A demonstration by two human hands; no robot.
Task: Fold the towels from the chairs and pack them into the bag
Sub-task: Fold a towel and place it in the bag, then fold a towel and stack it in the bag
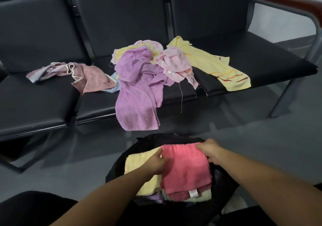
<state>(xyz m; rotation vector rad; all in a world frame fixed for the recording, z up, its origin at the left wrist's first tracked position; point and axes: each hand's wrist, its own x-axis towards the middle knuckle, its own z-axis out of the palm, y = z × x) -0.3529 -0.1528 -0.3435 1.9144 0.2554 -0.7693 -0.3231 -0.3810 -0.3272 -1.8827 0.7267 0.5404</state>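
A folded coral-pink towel (184, 170) lies in the open black bag (120, 159) on the floor, on top of a folded pale yellow towel (137, 161). My left hand (155, 163) grips the pink towel's left edge. My right hand (211, 151) grips its upper right corner. Unfolded towels lie on the black chairs (34, 100): a purple one (137, 90) hanging over the seat front, a light pink one (174, 63), a long yellow one (214, 65) and a dusty-rose one (90, 77).
The row of black seats has a metal frame with a brown armrest (292, 2) at the right. Grey floor (226, 121) lies between the seats and the bag. My dark-clothed knees fill the bottom corners.
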